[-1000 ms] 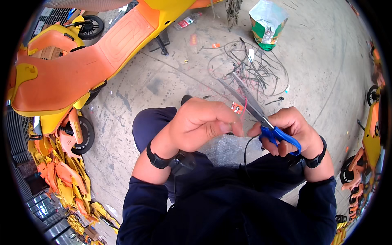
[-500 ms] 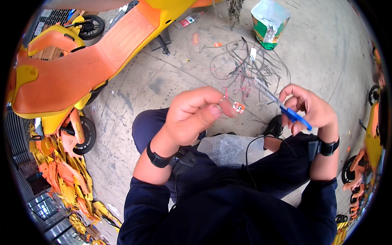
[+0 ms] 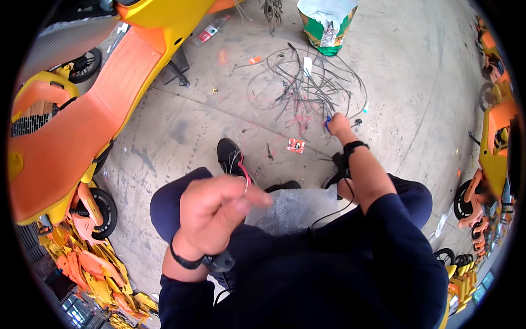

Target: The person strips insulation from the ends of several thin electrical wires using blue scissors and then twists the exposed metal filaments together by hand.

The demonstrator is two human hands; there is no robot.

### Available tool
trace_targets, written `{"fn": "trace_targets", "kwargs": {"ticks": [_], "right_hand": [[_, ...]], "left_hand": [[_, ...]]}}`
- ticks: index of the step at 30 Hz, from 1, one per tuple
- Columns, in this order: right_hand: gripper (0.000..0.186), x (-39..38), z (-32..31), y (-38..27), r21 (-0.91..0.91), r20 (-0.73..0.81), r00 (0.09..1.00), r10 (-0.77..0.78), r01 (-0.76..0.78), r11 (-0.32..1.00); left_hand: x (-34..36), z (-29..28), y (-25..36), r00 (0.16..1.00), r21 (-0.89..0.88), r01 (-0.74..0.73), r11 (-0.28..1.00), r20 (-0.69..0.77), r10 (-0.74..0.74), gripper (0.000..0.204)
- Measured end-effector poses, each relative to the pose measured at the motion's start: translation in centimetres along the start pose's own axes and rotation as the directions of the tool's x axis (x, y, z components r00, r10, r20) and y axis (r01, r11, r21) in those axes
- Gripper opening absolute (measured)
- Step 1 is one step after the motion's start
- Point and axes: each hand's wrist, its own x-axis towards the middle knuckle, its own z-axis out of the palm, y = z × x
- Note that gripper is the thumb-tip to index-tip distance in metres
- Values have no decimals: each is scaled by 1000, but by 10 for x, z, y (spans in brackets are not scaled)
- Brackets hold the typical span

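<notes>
Two bare hands work above a grey concrete floor (image 3: 394, 71), where a loose pile of wires (image 3: 313, 88), mostly dark with some pink strands, lies in a wide tangle; every place here is told from that pile. The left hand (image 3: 211, 211) is raised on the near side of the pile, to its left and well apart from it. Its thumb and forefinger are pinched narrow, holding a few thin wires (image 3: 245, 170), one pink and others pale, which stick up from the fingers. The right hand (image 3: 341, 126) reaches down to the pile's near right edge, at the blue handle of a pair of scissors (image 3: 327, 125). How firmly it grips them cannot be told, and the blades cannot be made out.

A white tag (image 3: 307, 67) lies on the pile. Just beyond it stands an open green and white bag (image 3: 316, 35). Near its close side is an orange and white card (image 3: 296, 145), and nearer the person is clear plastic wrap (image 3: 290, 211). To the pile's far left lies a plastic bottle (image 3: 210, 31); farther left stands a yellow and orange scooter (image 3: 104, 101).
</notes>
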Motion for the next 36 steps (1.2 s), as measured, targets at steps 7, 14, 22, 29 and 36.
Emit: {"fn": "trace_targets", "kwargs": {"ticks": [7, 14, 22, 29, 36], "right_hand": [[46, -10, 47, -13, -43, 98, 971, 217, -213, 976], [41, 0, 62, -9, -269, 245, 962, 123, -54, 962], [21, -4, 52, -20, -385, 237, 967, 99, 0, 923], [23, 6, 39, -20, -243, 326, 943, 61, 21, 970], [25, 16, 47, -2, -224, 400, 916, -32, 132, 966]], "left_hand": [[15, 0, 5, 988, 147, 124, 981, -105, -109, 17], [33, 5, -1, 972, 151, 168, 974, -187, -139, 22], [36, 9, -10, 979, 214, 114, 970, -190, -73, 23], [34, 11, -12, 990, 181, 96, 979, -119, -75, 21], [35, 10, -6, 981, 225, 181, 958, 24, -191, 18]]}}
